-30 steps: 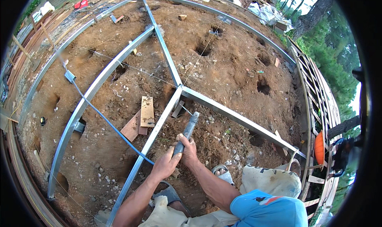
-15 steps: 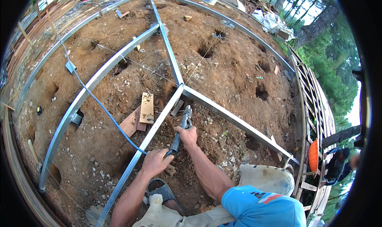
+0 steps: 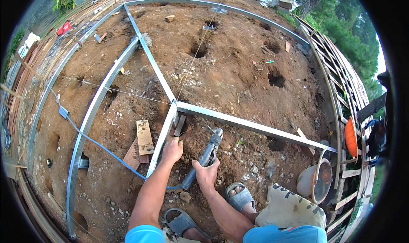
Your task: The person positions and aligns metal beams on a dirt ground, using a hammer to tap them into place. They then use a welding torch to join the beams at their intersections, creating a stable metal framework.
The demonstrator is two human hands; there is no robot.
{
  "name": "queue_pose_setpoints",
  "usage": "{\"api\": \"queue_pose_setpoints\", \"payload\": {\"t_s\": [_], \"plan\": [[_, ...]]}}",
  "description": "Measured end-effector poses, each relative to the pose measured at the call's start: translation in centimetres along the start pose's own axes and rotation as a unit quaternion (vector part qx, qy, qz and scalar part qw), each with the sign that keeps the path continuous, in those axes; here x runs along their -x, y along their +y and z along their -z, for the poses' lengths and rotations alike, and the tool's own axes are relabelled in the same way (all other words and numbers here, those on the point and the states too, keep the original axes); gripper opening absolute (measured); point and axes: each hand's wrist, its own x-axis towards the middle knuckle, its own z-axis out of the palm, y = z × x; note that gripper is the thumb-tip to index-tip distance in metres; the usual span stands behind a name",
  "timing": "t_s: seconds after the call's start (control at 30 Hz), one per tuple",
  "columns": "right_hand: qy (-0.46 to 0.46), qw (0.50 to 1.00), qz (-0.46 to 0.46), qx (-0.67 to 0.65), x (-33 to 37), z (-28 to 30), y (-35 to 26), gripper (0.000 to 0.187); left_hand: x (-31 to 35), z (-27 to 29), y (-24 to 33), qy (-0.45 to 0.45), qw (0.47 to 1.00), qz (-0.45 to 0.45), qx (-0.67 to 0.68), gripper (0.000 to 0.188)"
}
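Note:
My right hand [image 3: 206,175] is wrapped round a grey welding electrode holder [image 3: 200,160], which points up and away from me, a thin rod at its tip. A blue cable [image 3: 108,150] runs to its near end, passing the steel frame. To the left, my left hand [image 3: 172,150] is closed beside the square steel tube [image 3: 163,143], just below the joint [image 3: 174,103] where several tubes meet. Whatever its fingers grip is hidden. Under that joint a short grey-brown wooden piece [image 3: 180,126] stands in the dirt.
Wooden boards [image 3: 145,137] lie left of the tube. A dirty bucket [image 3: 315,181] stands at right, near a slatted wooden fence [image 3: 336,85]. Several holes, one a dark pit [image 3: 276,79], break the soil. A person [image 3: 375,143] is at the far right by an orange tub [image 3: 351,137].
My left hand has left the holder's rear end and moved up beside the tube near the joint. The right hand keeps the holder, now lower and shifted right. The view has turned.

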Motion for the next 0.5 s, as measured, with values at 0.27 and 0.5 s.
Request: {"api": "queue_pose_setpoints", "payload": {"t_s": [0.27,0.5], "plan": [[0.005,0.999,-0.011,-0.032,0.6,1.1,0.4,0.097,-8.8,-7.2,-2.4,-0.003,0.99,0.118,-0.082,0.037],[-0.048,0.996,-0.038,-0.06,0.7,0.8,1.9,0.087,-12.7,-8.8,-3.7,-0.039,0.978,0.182,-0.097,0.038]]}}
